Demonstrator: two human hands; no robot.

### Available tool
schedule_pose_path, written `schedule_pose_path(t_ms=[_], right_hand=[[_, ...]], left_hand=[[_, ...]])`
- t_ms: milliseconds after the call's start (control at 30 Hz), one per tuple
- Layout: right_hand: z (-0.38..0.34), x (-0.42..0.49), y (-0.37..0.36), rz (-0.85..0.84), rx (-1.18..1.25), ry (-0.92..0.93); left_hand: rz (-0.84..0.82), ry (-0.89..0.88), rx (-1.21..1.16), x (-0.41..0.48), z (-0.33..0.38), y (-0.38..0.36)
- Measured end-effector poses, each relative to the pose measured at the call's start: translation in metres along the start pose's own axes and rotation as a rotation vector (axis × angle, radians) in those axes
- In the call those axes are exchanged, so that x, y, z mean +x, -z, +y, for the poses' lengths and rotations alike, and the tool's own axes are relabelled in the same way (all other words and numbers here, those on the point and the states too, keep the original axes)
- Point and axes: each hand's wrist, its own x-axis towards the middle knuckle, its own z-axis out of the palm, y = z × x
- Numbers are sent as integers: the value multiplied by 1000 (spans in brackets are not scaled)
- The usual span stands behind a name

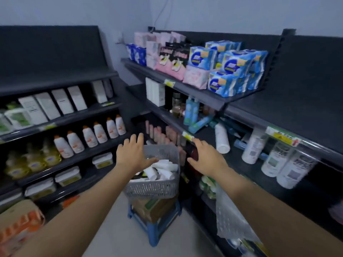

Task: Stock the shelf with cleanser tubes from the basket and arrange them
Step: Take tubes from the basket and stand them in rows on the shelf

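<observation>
holding white tubes (163, 168), perforated grey basket (154, 188).

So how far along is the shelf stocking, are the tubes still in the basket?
Barely started, it seems. The grey basket on the blue stool still holds a pile of white tubes. Nothing is in hand: the left hand and right hand hover open over the basket's sides. Still left: taking tubes out, placing and arranging them. Which shelf they belong on is unclear.
</observation>
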Motion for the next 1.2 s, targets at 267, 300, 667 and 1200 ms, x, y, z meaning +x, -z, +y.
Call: schedule_pose_path(t_ms=[267,300,667,1200], right_hand=[[-9,135,-104,-351,64,34],[-6,155,-118,-390,75,37],[36,293,-272,-759,82,18],[30,368,-378,-762,171,-41]], left_hand=[[-174,232,-36,53,-61,-98],[-201,262,-44,64,-65,-110],[-534,574,-240,158,-57,-258],[-639,790,-558,209,-12,-388]])
